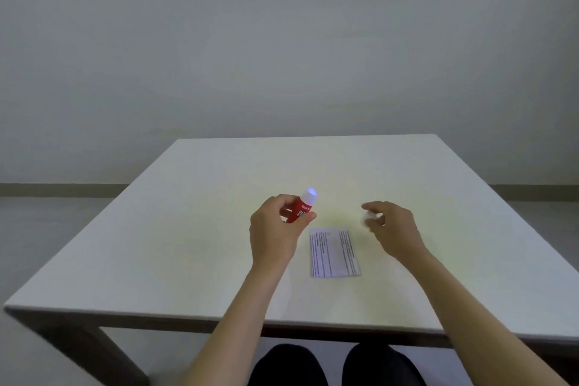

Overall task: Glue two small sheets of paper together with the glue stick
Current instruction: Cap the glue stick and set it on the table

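Observation:
My left hand (272,236) grips a red glue stick (300,209) by its body and holds it tilted above the table. Its white top with a bluish tip points up and to the right. My right hand (395,230) hovers to the right of it, fingers curled around a small white object (369,218) that is too blurred to name. A small sheet of paper (334,252) with printed lines lies flat on the table, between and just below the two hands. I cannot tell whether a second sheet lies under it.
The white table (175,247) has a near edge close to my lap and a far edge against a plain wall. My dark-trousered knees (332,365) show under the near edge.

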